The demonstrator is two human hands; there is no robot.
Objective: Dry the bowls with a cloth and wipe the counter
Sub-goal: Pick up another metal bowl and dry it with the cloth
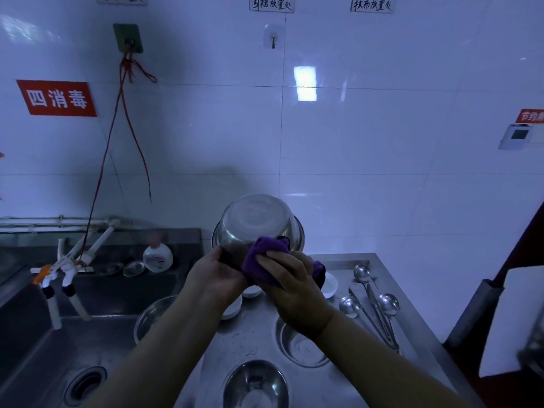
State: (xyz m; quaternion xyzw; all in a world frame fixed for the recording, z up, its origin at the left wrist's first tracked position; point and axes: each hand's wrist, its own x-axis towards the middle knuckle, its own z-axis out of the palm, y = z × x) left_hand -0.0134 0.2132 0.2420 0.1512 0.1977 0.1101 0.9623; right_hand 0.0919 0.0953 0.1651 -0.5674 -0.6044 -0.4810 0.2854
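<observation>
The right hand (290,282) presses a purple cloth (266,260) against the outer wall of a steel bowl (259,222), fingers curled over the bunched fabric. The left hand (216,273) grips the bowl's near rim from the other side, fingers curled around the edge. The bowl is held up in the air above the counter (259,337), between the sink and the utensils.

To dry it well, I would judge it best to turn the bowl with the left hand while the cloth sweeps around the wall, then push the cloth inside and around the lip, where water tends to collect. A firm rim grip matters, since wet steel slips easily.

The bowl is tipped so its flat base faces up and toward the camera, with its mouth pointing away toward the tiled wall (382,142). Being round, it has no long axis; its centre line runs tilted from base to mouth.

Below the hands, more steel bowls (256,384) sit on the wet counter, with small white dishes (329,285) just behind. Ladles (362,273) lie to the right. The sink (73,334) is to the left, with taps (59,278) and a soap bottle (157,256) at its back edge.
</observation>
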